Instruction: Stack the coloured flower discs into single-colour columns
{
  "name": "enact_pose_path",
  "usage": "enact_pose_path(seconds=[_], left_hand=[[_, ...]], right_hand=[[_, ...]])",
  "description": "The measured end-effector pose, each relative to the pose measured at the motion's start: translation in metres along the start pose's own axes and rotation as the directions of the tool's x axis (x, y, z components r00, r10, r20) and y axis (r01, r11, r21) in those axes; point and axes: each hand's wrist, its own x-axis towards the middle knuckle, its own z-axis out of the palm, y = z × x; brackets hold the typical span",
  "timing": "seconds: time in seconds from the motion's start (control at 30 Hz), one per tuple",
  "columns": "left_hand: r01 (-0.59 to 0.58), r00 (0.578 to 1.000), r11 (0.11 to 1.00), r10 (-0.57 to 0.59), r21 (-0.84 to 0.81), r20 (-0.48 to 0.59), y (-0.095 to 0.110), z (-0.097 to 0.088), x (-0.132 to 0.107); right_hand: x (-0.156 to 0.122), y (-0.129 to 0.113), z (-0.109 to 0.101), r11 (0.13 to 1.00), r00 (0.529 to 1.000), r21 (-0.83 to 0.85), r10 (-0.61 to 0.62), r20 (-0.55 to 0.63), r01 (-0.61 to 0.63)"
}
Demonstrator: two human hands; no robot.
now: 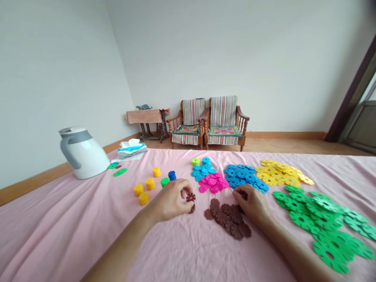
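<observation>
Our left hand [173,199] pinches a brown disc [190,197]; beside our right hand [255,201] (grip unclear to us) lie more brown discs [229,220].

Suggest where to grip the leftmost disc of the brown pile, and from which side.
Probably pinch the left rim of the leftmost brown disc, coming from the left. It looks thin and flat; that rim borders only pink cloth, while its right side meets the brown pile, with the right hand beyond.
</observation>
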Motion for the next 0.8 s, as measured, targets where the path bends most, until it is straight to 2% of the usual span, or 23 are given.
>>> enact_pose_path(seconds=[0.07,0.17,0.37,0.8], left_hand=[[0.008,1.000,0.999,-0.008,0.040,0.020,-0.009,-0.004,0.001],[-0.026,0.998,0.996,0.021,0.083,0.063,-0.015,-0.001,0.000],[-0.055,0.995,0.989,0.043,0.138,0.091,-0.017,0.011,-0.002],[-0.023,0.994,0.987,0.007,0.161,0.105,-0.018,0.014,-0.001]], right_hand=[[0.001,0.002,0.001,1.000,1.000,-0.003,-0.002,0.000,0.002],[0.001,0.003,0.002,1.000,1.000,-0.006,-0.009,0.000,0.009],[0.000,0.002,0.000,1.000,1.000,-0.002,-0.011,0.017,0.011],[0.000,0.001,-0.001,1.000,1.000,-0.003,-0.006,0.022,0.006]])
